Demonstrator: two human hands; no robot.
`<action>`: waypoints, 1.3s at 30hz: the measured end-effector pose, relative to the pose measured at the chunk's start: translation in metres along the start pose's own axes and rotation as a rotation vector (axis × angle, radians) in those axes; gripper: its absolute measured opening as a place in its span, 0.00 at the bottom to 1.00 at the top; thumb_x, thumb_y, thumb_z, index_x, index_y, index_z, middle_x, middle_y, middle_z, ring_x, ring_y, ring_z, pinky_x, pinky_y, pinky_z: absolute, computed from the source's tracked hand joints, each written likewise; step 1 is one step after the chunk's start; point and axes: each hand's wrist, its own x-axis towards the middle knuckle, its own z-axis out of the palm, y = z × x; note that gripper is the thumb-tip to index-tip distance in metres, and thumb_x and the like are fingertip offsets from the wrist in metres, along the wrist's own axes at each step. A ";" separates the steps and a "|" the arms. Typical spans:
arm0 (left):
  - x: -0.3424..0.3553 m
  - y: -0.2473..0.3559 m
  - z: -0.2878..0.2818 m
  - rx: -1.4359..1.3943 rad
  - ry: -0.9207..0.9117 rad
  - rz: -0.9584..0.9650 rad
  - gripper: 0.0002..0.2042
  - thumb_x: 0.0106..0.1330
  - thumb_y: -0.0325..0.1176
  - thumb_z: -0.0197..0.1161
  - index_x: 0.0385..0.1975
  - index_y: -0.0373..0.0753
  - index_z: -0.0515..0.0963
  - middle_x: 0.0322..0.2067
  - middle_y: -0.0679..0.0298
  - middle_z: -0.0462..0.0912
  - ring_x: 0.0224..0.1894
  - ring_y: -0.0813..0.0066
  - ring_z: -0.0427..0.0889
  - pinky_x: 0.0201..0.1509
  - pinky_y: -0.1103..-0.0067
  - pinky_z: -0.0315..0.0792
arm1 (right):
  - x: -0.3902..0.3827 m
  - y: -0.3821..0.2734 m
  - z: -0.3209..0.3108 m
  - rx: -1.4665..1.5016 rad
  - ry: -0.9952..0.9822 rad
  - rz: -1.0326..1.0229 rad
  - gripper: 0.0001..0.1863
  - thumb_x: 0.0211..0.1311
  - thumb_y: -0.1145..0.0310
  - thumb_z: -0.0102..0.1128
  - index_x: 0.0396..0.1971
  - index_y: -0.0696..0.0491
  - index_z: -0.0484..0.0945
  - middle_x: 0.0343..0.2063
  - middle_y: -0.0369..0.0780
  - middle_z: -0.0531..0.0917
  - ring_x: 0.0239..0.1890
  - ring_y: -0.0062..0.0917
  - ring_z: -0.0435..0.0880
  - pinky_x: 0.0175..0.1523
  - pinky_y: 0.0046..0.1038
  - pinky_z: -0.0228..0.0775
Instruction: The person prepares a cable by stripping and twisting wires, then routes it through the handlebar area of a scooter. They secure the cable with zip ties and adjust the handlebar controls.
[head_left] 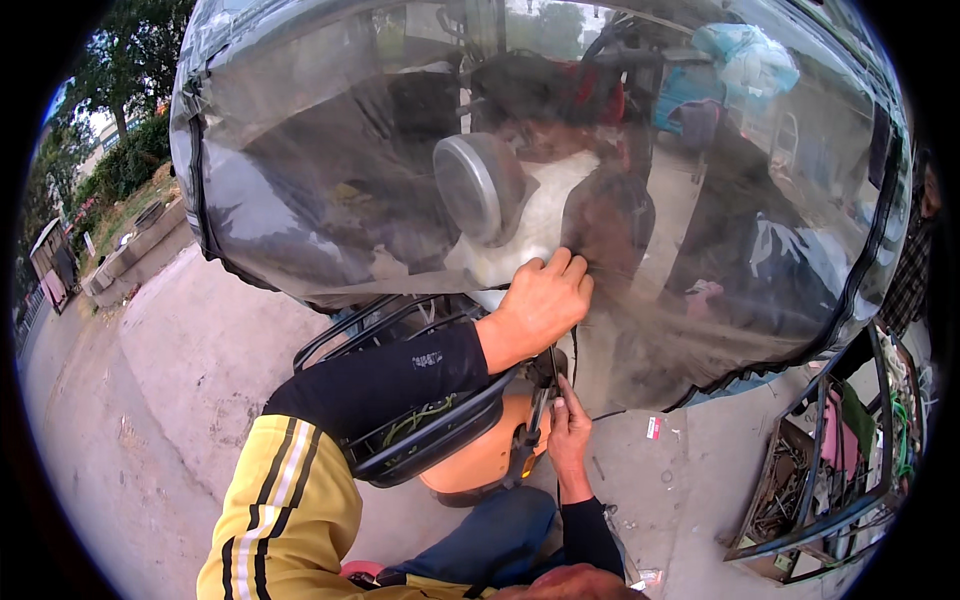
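My left hand (543, 300) is closed in front of the lower part of a clear plastic cover (330, 250), its fingers curled. What it grips, if anything, is hidden. Lower down, my right hand (570, 435) has its fingers pressed together at a dark fitting (546, 370) on an orange scooter (470, 455). What lies in those fingers is too small to make out. Thin black cables hang between and beside the two hands. My left forearm crosses above a black metal basket (430, 440) and partly hides it. A round silver-rimmed part (470, 190) shows through the cover.
A metal-framed cart (820, 530) with tools, cloth and loose parts stands at the right. A small red-and-white packet (653, 428) lies on the concrete. Light blue bags (745, 60) show behind the cover. Someone in a checked sleeve (905, 275) is at the right edge.
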 end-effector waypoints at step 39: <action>0.013 0.002 -0.002 0.260 -0.055 -0.014 0.10 0.64 0.45 0.74 0.38 0.48 0.85 0.36 0.68 0.80 0.45 0.62 0.83 0.40 0.63 0.78 | 0.019 0.004 0.002 0.107 0.059 -0.087 0.14 0.75 0.74 0.56 0.54 0.60 0.83 0.37 0.48 0.87 0.37 0.38 0.85 0.47 0.37 0.77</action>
